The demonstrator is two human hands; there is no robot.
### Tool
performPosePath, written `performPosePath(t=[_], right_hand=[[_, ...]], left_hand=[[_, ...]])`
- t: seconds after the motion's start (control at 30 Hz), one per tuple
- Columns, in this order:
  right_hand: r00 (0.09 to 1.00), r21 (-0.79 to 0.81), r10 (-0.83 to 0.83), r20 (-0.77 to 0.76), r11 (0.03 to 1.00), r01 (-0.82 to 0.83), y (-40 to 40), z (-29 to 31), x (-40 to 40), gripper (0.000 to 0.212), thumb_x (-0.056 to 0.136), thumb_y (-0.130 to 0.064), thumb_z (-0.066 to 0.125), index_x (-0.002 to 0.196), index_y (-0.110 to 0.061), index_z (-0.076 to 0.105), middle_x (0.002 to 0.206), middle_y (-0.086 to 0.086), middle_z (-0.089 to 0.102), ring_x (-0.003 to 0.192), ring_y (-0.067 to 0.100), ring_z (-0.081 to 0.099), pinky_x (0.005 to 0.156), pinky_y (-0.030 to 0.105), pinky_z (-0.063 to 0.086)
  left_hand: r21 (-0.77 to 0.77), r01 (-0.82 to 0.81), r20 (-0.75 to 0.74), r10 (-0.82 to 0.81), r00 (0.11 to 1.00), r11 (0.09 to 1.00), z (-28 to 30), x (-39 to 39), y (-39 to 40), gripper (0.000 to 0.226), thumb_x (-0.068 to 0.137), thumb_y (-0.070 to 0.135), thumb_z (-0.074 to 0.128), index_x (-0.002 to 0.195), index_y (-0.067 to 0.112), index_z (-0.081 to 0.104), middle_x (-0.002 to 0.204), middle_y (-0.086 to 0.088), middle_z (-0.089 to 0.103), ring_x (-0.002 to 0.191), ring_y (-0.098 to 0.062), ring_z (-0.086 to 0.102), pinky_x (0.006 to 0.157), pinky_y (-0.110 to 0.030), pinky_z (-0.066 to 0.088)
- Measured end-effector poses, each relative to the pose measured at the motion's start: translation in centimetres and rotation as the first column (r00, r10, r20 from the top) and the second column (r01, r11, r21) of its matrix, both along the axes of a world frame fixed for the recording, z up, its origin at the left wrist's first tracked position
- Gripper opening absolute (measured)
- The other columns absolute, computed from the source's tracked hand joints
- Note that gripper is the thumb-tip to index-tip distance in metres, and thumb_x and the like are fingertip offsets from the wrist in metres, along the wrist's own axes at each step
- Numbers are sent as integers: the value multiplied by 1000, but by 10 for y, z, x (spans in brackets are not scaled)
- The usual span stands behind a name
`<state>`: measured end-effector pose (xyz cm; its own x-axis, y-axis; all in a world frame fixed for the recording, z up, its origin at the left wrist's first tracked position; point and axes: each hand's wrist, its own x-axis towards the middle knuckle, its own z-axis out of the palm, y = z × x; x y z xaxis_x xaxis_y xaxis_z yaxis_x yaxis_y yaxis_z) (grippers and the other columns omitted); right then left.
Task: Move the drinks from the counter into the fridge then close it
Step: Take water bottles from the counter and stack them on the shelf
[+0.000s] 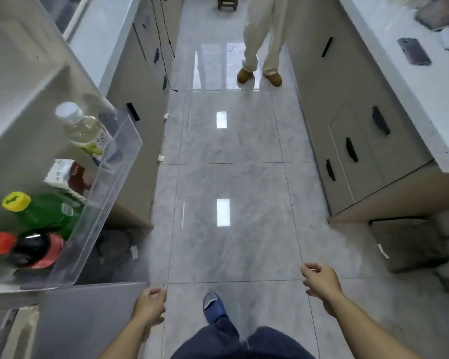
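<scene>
Both hands, left [148, 308] and right [320, 280], are hanging loosely curled and holding nothing at six o'clock, while the drinks [46, 216] are sitting in the door bin [106, 203] at nine o'clock, so swinging the door shut is likely coming next.

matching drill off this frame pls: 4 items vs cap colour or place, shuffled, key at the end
Items
1. tea bottle
2. green bottle
3. dark bottle
4. phone

Descriptions
A. red cap, door shelf, nearest the camera
B. on the right counter
C. white cap, far end of the door shelf
D. yellow cap, door shelf

Pairs: 1-C, 2-D, 3-A, 4-B
</scene>
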<state>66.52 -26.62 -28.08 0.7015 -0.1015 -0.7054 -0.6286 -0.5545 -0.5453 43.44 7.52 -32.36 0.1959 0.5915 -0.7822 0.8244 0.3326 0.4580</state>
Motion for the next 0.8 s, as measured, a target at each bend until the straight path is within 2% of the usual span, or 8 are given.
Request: performPosePath(t=[0.23, 0.37, 0.43, 0.53, 0.63, 0.73, 0.8], right_hand=[[993, -112, -76, -94, 992, 66, -20, -12, 9, 10, 91, -18, 64, 99, -12, 66, 88, 11, 66, 70, 26, 60, 63, 33, 52], [988, -156, -103, -119, 984, 84, -25, -18, 42, 7, 89, -13, 66, 95, -9, 66, 85, 13, 64, 67, 27, 59, 62, 32, 51], [986, -166, -103, -135, 983, 80, -25, -24, 68, 6, 89, -11, 66, 93, -8, 66, 79, 13, 64, 66, 28, 58, 63, 34, 51], [984, -158, -78, -162, 986, 52, -18, -33, 119, 6, 90, -12, 65, 93, -7, 65, 78, 13, 62, 67, 27, 55, 67, 36, 50], [981, -149, -23, -190, 989, -5, -5, -35, 181, 9, 92, -14, 62, 94, -6, 65, 76, 12, 61, 70, 27, 56, 69, 36, 50], [981, -135, 73, -177, 986, -98, 18, -32, 245, 13, 93, -19, 62, 100, -9, 64, 86, 13, 66, 77, 29, 61, 69, 37, 53], [977, -96, 146, -158, 982, -163, 39, -29, 288, 16, 93, -21, 63, 106, -11, 63, 89, 12, 66, 76, 27, 60, 64, 32, 51]], left_hand=[[6, 84, 112, -85, 990, 996, 0, 108, 36, 23, 97, 29, 56, 114, 14, 57, 104, -12, 66, 81, -25, 62, 66, -34, 55], [12, 110, 153, -111, 982, 994, 2, 168, 53, 21, 96, 34, 57, 112, 20, 57, 104, -5, 66, 88, -23, 66, 63, -32, 57], [9, 110, 163, -110, 980, 994, 3, 196, 59, 22, 95, 35, 57, 113, 21, 57, 105, -5, 66, 90, -23, 66, 64, -32, 56], [28, 68, 160, -71, 985, 997, 4, 233, 68, 22, 95, 33, 58, 112, 19, 58, 105, -7, 67, 82, -23, 63, 66, -34, 55], [60, 7, 113, -13, 993, 998, 9, 261, 72, 18, 96, 29, 57, 110, 18, 58, 103, -8, 67, 78, -23, 61, 69, -37, 55], [89, -47, 66, 41, 997, 995, 15, 281, 71, 17, 97, 27, 56, 109, 15, 59, 101, -8, 67, 84, -25, 64, 70, -36, 55], [98, -85, 50, 80, 996, 992, 17, 294, 69, 15, 98, 28, 56, 107, 16, 58, 100, -7, 67, 86, -26, 64, 68, -34, 54]])
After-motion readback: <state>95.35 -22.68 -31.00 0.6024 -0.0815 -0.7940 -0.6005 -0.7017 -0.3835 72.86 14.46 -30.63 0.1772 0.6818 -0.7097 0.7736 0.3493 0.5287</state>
